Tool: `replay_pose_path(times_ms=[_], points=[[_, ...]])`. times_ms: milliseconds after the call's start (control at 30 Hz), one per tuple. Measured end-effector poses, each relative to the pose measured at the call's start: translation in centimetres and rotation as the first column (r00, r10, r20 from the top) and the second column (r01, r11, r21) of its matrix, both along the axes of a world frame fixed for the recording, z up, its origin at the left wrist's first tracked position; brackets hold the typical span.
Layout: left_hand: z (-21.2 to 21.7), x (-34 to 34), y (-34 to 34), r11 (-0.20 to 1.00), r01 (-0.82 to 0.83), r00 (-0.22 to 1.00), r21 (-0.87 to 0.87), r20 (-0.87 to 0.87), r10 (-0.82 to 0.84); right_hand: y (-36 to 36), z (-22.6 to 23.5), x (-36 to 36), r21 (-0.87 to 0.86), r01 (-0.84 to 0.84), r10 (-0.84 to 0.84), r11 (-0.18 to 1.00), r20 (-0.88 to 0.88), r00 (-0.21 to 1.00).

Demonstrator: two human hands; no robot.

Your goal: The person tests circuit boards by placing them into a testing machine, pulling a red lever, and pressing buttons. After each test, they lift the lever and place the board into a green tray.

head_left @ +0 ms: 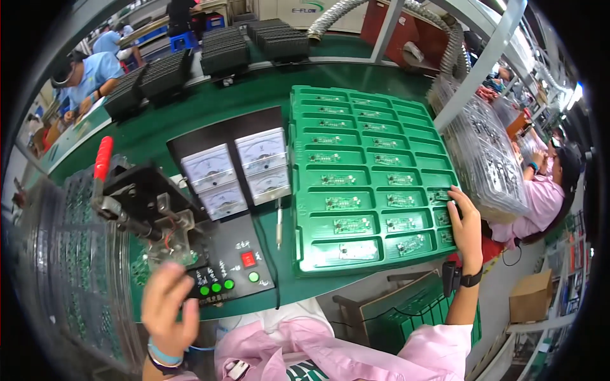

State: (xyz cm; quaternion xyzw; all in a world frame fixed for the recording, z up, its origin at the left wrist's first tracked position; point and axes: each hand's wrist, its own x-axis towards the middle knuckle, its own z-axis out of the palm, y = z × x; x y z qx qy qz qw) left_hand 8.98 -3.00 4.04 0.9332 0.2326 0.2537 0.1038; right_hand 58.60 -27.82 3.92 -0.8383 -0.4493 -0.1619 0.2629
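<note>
My left hand (168, 308) is in front of a lever-clamp test fixture (152, 216) with a red handle, slightly blurred, its fingers apart and holding nothing visible. At the right edge of a green compartment tray (333, 259), my right hand (468, 225) has its fingertips closed on a small green circuit board (437, 195) in the right-hand column; the thumb is hidden. Similar boards lie singly in the left and middle columns, and the near end of the right column. Beside the fixture stands a black panel of analog meters (264, 162), above a control box (232, 257) with green buttons and a red switch.
Stacked clear trays of boards (82, 254) stand at far left. More clear trays (486, 159) are piled right of the green tray. A pen-like tool (279, 225) lies beside the meters. Black racks (225, 51) line the back. Co-workers sit at left and right.
</note>
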Motion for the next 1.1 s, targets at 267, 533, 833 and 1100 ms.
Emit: replay_pose_path(times_ms=[267,533,833,1100], points=[[2.8,3.9,7.0,0.961,-0.181,0.777,0.211,0.629,0.009,0.1,0.3,2.0,0.103,0.06,-0.031,0.993,-0.266,0.963],[-0.5,-0.4,4.5,0.981,-0.061,0.896,0.184,0.443,-0.027,2.2,1.0,5.2,0.204,0.034,0.072,0.978,-0.491,0.868],[-4.9,-8.5,1.2,0.916,-0.319,0.87,-0.242,0.309,0.385,2.5,3.9,-11.8,-0.068,0.012,0.001,0.998,0.189,0.982],[-1.2,-12.4,3.0,0.974,-0.105,0.987,-0.203,0.097,0.126,11.7,-4.4,-34.5,0.198,-0.823,0.65,0.532,0.527,0.547]])
